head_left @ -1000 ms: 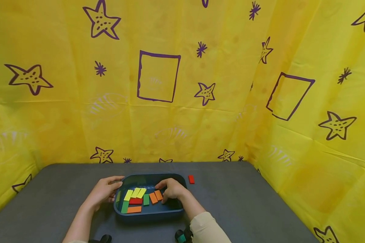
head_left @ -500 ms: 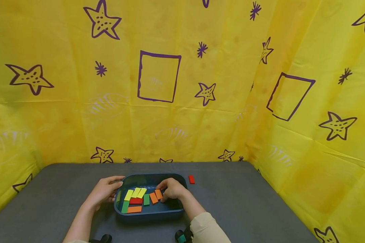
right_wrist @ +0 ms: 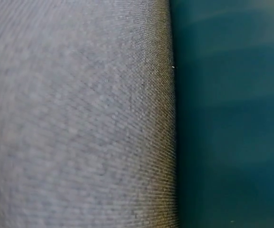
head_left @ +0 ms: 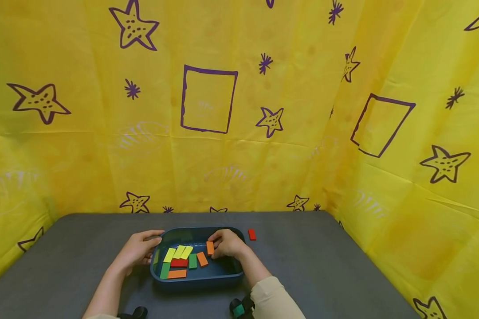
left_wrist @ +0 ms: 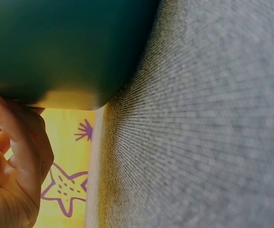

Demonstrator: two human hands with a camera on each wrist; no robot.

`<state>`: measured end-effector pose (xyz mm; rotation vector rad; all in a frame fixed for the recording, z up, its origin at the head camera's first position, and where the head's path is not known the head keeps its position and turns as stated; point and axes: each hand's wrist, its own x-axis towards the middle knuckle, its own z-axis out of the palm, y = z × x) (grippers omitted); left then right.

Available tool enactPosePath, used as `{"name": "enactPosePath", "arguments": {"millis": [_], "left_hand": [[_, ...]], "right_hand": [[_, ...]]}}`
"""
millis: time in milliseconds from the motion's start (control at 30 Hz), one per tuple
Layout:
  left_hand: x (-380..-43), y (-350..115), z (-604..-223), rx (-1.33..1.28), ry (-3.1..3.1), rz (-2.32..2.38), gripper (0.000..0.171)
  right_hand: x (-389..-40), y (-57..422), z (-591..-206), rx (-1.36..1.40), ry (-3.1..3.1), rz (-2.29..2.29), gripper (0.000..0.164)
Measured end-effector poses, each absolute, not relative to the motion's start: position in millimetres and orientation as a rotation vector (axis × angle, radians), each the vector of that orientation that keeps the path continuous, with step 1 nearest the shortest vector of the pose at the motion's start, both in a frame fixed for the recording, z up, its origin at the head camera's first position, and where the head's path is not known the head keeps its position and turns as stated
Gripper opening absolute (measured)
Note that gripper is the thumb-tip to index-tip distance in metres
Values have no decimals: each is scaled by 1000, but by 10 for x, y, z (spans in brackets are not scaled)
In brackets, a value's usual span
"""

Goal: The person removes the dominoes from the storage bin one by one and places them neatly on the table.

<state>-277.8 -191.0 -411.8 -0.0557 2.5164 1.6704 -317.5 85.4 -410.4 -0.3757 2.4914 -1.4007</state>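
Note:
In the head view a dark blue tub (head_left: 199, 280) stands on the grey table, with several flat rectangular blocks inside. My right hand (head_left: 228, 243) reaches in over its right side and pinches an orange block (head_left: 210, 248) between thumb and fingers. Another orange block (head_left: 202, 259) lies just left of it, beside a green block (head_left: 193, 261). Against the tub's left end rests my left hand (head_left: 137, 248), fingertips on the outside; in the left wrist view its fingers (left_wrist: 20, 137) touch the tub wall (left_wrist: 70, 52). The right wrist view shows the tub wall (right_wrist: 232, 118), no hand.
Yellow blocks (head_left: 179, 252), a red block (head_left: 179, 263), a green block (head_left: 165, 270) and an orange block (head_left: 177, 274) lie in the tub's left half. Behind its right corner, a red block (head_left: 252, 235) lies on the table (head_left: 323, 274). Yellow curtains (head_left: 211, 177) surround the table.
My right hand has moved slightly back and up, drawing the pinched orange block away from the other orange block. My left hand stays at the tub's left end.

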Motion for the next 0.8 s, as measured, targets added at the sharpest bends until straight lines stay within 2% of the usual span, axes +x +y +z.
{"name": "enactPosePath", "arguments": {"millis": [800], "left_hand": [[-2774, -1914, -4101, -37, 2507, 1671, 47]], "right_hand": [[-3244, 1064, -3859, -522, 2360, -1594, 51]]}}
